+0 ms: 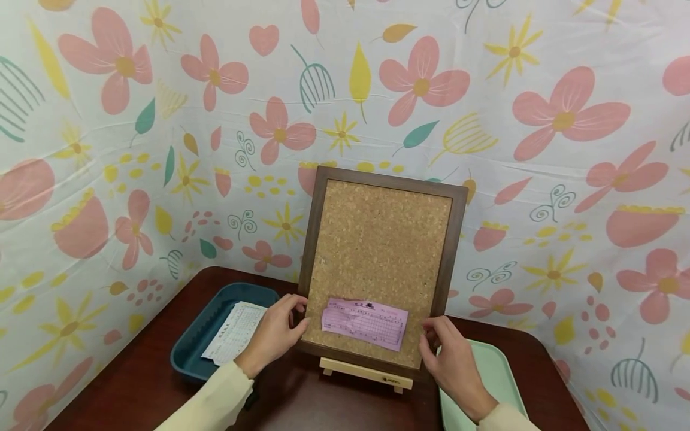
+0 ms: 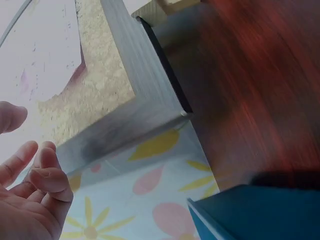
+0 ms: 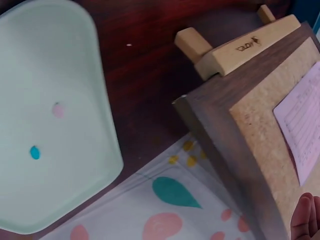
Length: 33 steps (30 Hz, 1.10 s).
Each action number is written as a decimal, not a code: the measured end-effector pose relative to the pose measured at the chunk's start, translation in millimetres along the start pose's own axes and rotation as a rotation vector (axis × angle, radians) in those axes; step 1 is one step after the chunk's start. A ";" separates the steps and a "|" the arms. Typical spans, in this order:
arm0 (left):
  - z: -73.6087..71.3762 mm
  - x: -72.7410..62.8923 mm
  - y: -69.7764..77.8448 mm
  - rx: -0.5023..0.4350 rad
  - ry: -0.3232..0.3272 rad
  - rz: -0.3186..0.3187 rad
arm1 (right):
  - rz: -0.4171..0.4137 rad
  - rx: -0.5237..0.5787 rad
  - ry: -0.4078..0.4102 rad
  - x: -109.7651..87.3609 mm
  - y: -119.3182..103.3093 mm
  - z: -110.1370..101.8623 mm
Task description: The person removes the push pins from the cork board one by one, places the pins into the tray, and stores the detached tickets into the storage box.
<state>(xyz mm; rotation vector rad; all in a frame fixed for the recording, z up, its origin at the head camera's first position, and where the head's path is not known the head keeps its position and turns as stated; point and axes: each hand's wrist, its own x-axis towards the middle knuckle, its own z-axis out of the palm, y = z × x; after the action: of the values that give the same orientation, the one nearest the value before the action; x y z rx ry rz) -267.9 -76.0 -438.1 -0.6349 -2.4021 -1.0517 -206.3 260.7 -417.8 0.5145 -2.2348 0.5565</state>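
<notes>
A framed corkboard leans upright on a small wooden easel. Pink printed slips, seemingly overlapping, lie against its lower part, with a small dark spot at their top edge. My left hand is beside the board's lower left edge, thumb and fingers loosely bent and apart, nothing between them in the left wrist view. At the lower right edge is my right hand, its fingertips overlapping the frame in the head view; whether they touch it is unclear. Only a few right fingertips show in the right wrist view.
Left of the board, a dark blue tray holds white printed slips. A pale green tray on the right bears a small pink piece and a small blue piece. Floral cloth hangs behind the dark red table.
</notes>
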 end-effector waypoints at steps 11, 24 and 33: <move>9.4 6.6 9.6 0.008 -0.001 0.007 | 0.006 0.019 -0.046 5.4 -9.9 13.6; 20.7 13.1 21.5 -0.024 -0.013 0.010 | -0.008 0.024 -0.077 15.9 -19.9 30.8; 30.7 17.2 24.4 0.004 0.024 0.033 | 0.033 0.019 -0.101 34.3 -27.3 47.9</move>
<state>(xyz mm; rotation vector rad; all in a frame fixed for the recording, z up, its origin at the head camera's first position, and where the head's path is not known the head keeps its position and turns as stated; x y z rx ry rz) -274.2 -33.8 -433.8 -0.6550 -2.3645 -1.0353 -241.5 206.2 -415.1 0.5273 -2.3396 0.5810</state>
